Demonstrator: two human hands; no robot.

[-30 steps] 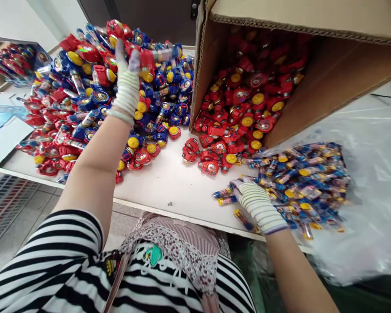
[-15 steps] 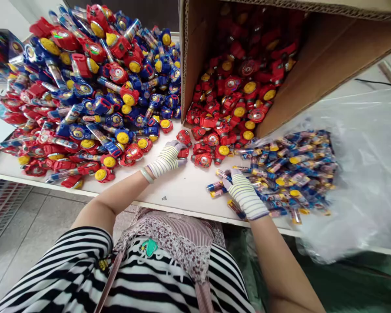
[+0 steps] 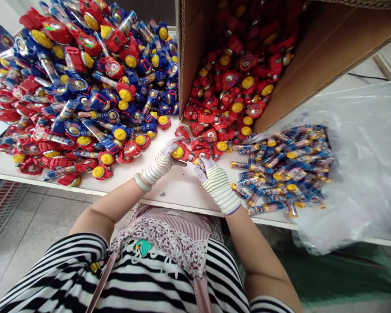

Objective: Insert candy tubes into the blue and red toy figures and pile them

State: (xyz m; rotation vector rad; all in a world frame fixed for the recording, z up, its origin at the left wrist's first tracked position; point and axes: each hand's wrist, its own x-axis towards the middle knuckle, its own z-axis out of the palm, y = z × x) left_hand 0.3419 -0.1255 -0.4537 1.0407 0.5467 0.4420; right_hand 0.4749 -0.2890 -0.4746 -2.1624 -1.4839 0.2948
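Note:
My left hand (image 3: 164, 161), in a striped glove, is closed on a red toy (image 3: 178, 151) with a yellow round cap. My right hand (image 3: 217, 180), gloved alike, pinches a small printed tube (image 3: 199, 163) with a yellow end. The tube meets the toy's right end; whether it is inserted cannot be made out. Just behind my hands, loose red toys (image 3: 211, 135) spill from a cardboard box (image 3: 273, 98) lying on its side. To the right of my right hand lies a heap of printed tubes (image 3: 280, 167) with yellow and blue ends.
A tall heap of red and blue toys (image 3: 94, 102), many with tubes attached, covers the table's left side. Clear plastic sheeting (image 3: 361, 161) lies at the right. The white table's (image 3: 179, 193) front edge runs before my body. A wire basket (image 3: 3, 208) stands lower left.
My right hand has moved left from the tube heap with a tube, up to the toy. My left hand has lifted a red toy and turned its yellow cap into view.

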